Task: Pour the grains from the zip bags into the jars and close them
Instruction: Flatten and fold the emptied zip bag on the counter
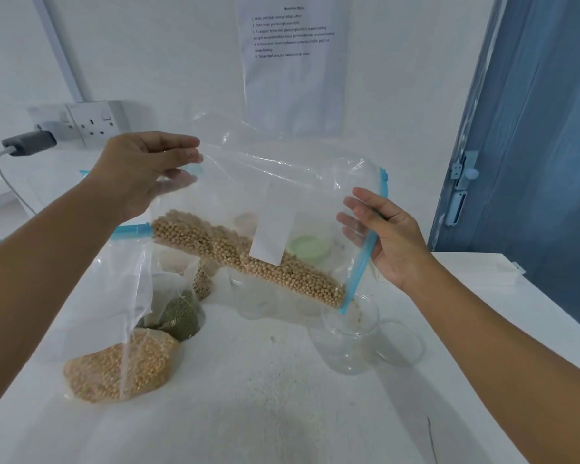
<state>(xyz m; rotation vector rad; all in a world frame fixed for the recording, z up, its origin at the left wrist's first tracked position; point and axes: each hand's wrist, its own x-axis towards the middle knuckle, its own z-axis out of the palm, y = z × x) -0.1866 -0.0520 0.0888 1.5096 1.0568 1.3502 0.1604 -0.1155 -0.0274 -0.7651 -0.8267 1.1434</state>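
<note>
While tilted over jar: zip bag [282,182] held up in the air by both hands, blue zip edge [365,249] pointing down to the right, lower corner at the jar's mouth.
Grains: pale round beans [248,259] banked along the low side of the bag, down to that corner; a few seen inside the jar.
Left hand [141,172]: fingers and thumb pinching the bag's upper left edge, clamped on plastic.
Right hand [385,236]: fingers curled round the zip edge, thumb on the front, gripping the bag.
Jar [349,333]: clear glass, upright on white surface [282,396], no lid on, right of centre.
Second jar [255,296]: clear, behind the bag, partly hidden.
Green lid [310,247]: seen through the bag, further back.
Other bags: yellow grain bag [114,370] on surface at left; dark green grain bag [181,316] just behind it; another small one beyond, contents hard to tell.
Background: wall sockets [91,122] with plugged charger [27,142]; printed sheet [292,61] on wall.
</note>
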